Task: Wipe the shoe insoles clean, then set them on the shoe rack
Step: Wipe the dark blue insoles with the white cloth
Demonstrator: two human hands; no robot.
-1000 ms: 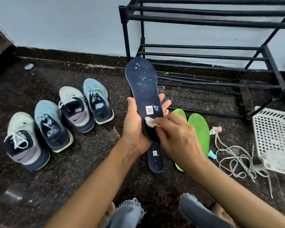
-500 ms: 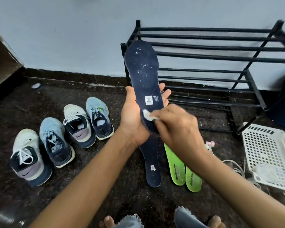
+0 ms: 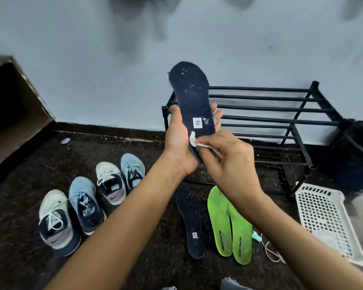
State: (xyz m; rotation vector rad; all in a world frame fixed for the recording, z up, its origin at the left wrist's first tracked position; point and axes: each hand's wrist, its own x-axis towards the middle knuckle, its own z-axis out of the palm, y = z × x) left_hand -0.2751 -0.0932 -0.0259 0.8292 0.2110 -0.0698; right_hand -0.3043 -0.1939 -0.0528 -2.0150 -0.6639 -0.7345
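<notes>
**Grip.** The navy insole (image 3: 192, 95) is held by its heel half in the left hand (image 3: 179, 143), with the thumb on one edge and the fingers curled behind the other. A small white wipe (image 3: 194, 141) is pinched in the right hand (image 3: 226, 158) and pressed to the heel area, just below the square label.

**Axis.** The toe is pointed up and the long axis is near upright, leaning slightly left. Pale specks are scattered over the matte face above the grip, so wiping is judged unfinished.

**Surroundings.** The shoe rack (image 3: 281, 118), made of black metal bars, stands beyond and right of the grip, nearer the right hand. Below the grip, a second navy insole (image 3: 192, 222) and two green insoles (image 3: 220, 220) lie flat on the dark speckled floor (image 3: 166, 264).
</notes>
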